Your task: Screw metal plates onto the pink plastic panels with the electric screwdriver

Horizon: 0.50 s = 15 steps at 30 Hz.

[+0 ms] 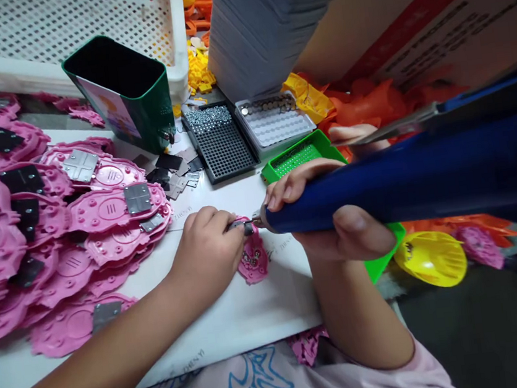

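My right hand (336, 222) is wrapped round a blue electric screwdriver (379, 186), with a finger up by the metal lever on its upper side. The tool lies almost level, its tip pointing left. At that tip is a pink plastic part (253, 263) on the white table, with small metal bits inside it. My left hand (212, 243) is closed at the part's far end, fingers bent over it. A small dark plate (242, 226) shows between those fingers and the screwdriver tip. The fingers hide much of the part's left side.
Pink parts with grey or black plates (111, 208) are heaped on the left. Behind stand a dark green bin (156, 118), a black screw tray (223, 148), a white tray (279, 129) and a green tray (300, 152). Loose plates (174, 172) lie near the bin. A yellow shell (434, 258) is at right.
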### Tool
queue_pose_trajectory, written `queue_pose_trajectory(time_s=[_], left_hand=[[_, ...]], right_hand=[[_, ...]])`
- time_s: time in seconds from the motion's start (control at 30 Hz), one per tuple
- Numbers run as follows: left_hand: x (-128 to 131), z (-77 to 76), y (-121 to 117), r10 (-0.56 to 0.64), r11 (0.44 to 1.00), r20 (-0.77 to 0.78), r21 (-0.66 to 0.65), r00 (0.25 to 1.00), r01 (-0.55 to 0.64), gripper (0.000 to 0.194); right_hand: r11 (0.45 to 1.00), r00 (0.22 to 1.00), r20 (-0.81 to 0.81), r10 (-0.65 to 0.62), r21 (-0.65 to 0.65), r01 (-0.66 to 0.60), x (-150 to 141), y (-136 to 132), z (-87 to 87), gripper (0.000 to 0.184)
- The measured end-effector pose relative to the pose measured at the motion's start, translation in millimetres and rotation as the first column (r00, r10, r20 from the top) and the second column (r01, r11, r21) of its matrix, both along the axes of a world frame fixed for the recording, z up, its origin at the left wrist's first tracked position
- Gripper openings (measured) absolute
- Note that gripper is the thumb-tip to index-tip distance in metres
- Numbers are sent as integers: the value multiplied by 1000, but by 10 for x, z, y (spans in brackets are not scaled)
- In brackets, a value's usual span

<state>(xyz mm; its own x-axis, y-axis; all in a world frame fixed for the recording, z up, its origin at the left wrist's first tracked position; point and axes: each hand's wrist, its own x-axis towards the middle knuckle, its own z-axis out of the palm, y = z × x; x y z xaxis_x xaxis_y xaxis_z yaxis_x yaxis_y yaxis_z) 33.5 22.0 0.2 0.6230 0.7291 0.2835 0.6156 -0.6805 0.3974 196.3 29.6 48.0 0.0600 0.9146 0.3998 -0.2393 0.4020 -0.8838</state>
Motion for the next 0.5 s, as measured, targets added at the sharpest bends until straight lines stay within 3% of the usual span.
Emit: queue_pose_trajectory(time_s=[0.33,0.4,0.5], left_hand=[[-20,-15,56,-57,997,-12,-46,998,56,20],[-32,14,62,-56,995,-15,-86,998,55,18],[-38,56,54,-9,976,2,-216,1000,9,12]], right_hand=[[997,992,-113,49,62,-42,-9,74,-95,32],[995,993,-101,63,83,-55,37,80,-47,32],[997,998,-55,-18,78,22,94,96,110,31]])
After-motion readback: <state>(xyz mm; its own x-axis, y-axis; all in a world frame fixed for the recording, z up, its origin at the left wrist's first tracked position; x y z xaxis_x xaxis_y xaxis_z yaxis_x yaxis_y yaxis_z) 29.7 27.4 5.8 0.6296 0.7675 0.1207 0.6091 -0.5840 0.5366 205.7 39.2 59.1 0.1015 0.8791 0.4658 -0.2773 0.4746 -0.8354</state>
